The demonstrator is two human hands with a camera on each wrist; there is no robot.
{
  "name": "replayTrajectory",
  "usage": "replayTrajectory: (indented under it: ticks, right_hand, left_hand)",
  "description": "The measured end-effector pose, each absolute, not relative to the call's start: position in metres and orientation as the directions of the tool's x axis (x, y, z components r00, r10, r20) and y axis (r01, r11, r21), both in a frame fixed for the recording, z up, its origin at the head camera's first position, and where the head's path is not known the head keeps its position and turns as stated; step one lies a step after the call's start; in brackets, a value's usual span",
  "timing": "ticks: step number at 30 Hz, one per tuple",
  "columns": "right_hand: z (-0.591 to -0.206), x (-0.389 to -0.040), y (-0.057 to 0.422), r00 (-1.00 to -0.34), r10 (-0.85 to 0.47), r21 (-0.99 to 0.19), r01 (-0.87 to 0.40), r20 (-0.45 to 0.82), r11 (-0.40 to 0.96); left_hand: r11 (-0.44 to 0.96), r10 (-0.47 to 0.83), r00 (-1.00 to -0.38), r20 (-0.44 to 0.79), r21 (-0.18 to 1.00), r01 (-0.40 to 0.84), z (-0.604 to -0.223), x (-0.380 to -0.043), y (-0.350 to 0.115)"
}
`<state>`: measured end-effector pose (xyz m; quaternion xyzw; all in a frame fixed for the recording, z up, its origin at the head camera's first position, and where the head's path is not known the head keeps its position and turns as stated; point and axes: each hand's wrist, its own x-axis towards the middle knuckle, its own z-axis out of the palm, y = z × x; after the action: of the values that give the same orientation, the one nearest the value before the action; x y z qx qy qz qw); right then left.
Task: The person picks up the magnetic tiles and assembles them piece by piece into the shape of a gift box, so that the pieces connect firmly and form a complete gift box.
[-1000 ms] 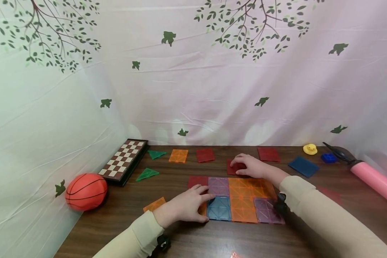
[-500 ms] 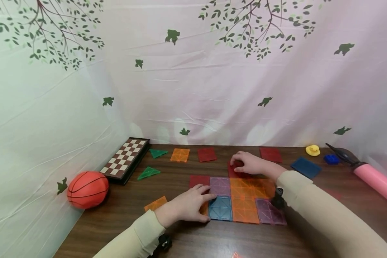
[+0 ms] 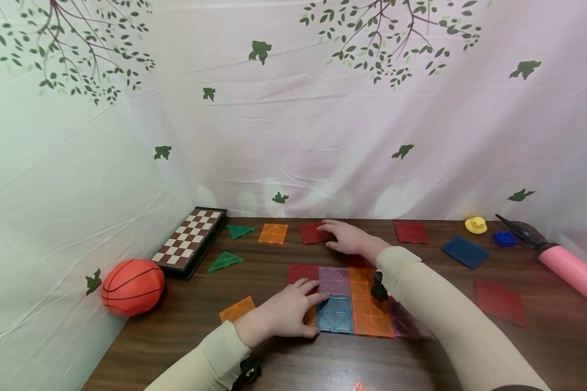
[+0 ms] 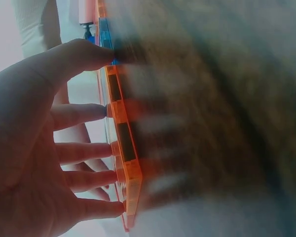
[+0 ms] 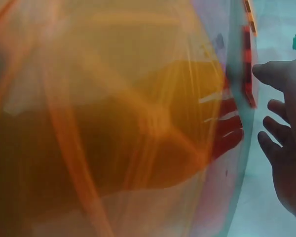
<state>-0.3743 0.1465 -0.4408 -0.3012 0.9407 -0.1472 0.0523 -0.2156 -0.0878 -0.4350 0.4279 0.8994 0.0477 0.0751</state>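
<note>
My left hand rests with spread fingertips on an orange magnetic tile at the left end of a flat block of joined tiles. Beside it lie a blue tile, a purple tile and a red tile. Orange tiles make up the block's middle. Toward the back, my right hand reaches a loose red tile, fingertips at its right edge. The right wrist view has the fingers loosely bent near this tile. Another red tile, partly hidden by the right arm, adjoins the block's far side.
Loose tiles lie around: orange, green triangles, red and dark blue. A checkerboard and a small basketball stand left. A rubber duck and a pink pump are at the right.
My right hand has left the red tile behind the block, which moved slightly toward the orange tiles, and has gone left to another red tile. The left hand has stayed in place.
</note>
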Motion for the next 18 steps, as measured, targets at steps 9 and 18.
replayTrajectory:
  ticks: [9, 18]
  right_hand:
    - [-0.445, -0.368, 0.143, -0.810, -0.585, -0.288, -0.570, 0.042, 0.769]
    - [-0.447, -0.355, 0.151, -0.765, -0.641, -0.341, -0.621, 0.067, 0.705]
  left_hand:
    - [0.639, 0.769, -0.630, -0.109, 0.161, 0.752, -0.434, -0.214, -0.086]
    - [0.641, 0.768, -0.630, -0.118, 0.169, 0.749, -0.431, -0.212, -0.084]
